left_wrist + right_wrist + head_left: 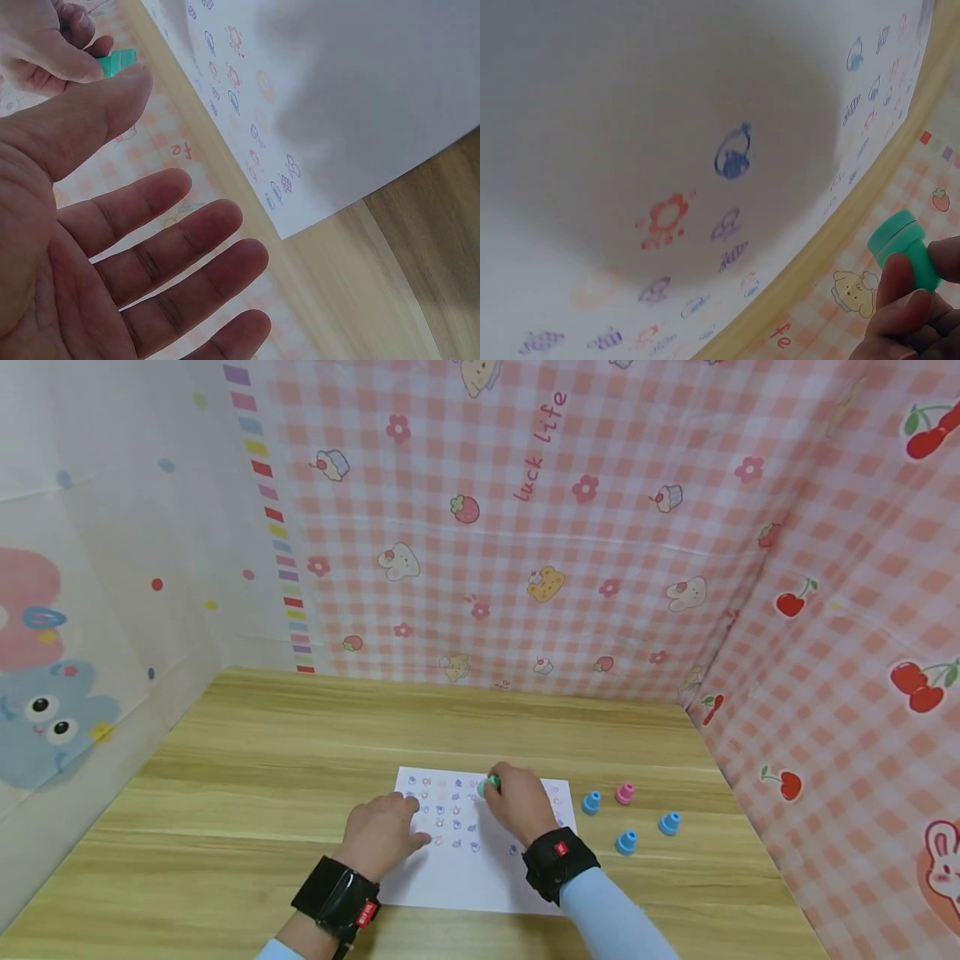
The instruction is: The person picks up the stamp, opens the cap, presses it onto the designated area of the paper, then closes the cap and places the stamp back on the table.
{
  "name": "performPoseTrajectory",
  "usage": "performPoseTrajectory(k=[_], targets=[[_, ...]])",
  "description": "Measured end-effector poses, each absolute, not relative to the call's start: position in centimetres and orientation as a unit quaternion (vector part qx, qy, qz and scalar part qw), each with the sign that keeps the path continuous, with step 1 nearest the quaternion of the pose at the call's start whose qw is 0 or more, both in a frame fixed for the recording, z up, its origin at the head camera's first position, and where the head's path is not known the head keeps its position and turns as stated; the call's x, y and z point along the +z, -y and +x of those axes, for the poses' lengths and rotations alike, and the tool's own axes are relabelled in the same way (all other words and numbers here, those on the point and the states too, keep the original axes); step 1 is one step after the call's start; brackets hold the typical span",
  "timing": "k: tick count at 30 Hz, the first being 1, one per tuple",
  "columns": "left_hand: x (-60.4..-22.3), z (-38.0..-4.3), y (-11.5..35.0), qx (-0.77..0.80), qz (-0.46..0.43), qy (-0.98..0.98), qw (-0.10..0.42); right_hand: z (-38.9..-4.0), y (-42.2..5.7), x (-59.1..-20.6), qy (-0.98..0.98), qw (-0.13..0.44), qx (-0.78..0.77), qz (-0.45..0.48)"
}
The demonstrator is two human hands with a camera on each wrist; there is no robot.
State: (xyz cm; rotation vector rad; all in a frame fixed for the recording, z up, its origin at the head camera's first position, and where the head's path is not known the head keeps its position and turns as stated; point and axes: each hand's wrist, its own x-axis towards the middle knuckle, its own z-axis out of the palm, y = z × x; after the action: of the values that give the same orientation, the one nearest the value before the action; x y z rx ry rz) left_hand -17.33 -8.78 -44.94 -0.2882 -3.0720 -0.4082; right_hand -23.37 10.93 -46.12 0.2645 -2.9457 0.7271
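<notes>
My right hand (521,800) pinches a small green toy stamp (909,247) between thumb and fingers, over the upper part of a white sheet of paper (457,889). In the right wrist view the stamp is held off the sheet. Rows of small printed pictures in blue, red, purple and pale orange cover the sheet's upper half, among them a red flower print (667,214) and a blue print (733,154). At the sheet's left side is my left hand (381,833), its fingers extended and thumb apart, holding nothing, as the left wrist view shows.
Right of the sheet stand three blue stamps, one near it (591,802), another blue stamp (626,842) closer to me and a blue stamp (670,823) farther right. A pink stamp (625,792) stands behind them. Patterned cloth (487,552) walls enclose the wooden table (225,793).
</notes>
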Motion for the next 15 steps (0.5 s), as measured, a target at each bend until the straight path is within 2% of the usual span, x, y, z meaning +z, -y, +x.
performPoseTrajectory(k=[15], targets=[[-45.1,-17.5,8.5,-0.143,-0.116,0.982,0.03,-19.9,-9.7,-46.8,0.949,0.029,0.309,0.062]])
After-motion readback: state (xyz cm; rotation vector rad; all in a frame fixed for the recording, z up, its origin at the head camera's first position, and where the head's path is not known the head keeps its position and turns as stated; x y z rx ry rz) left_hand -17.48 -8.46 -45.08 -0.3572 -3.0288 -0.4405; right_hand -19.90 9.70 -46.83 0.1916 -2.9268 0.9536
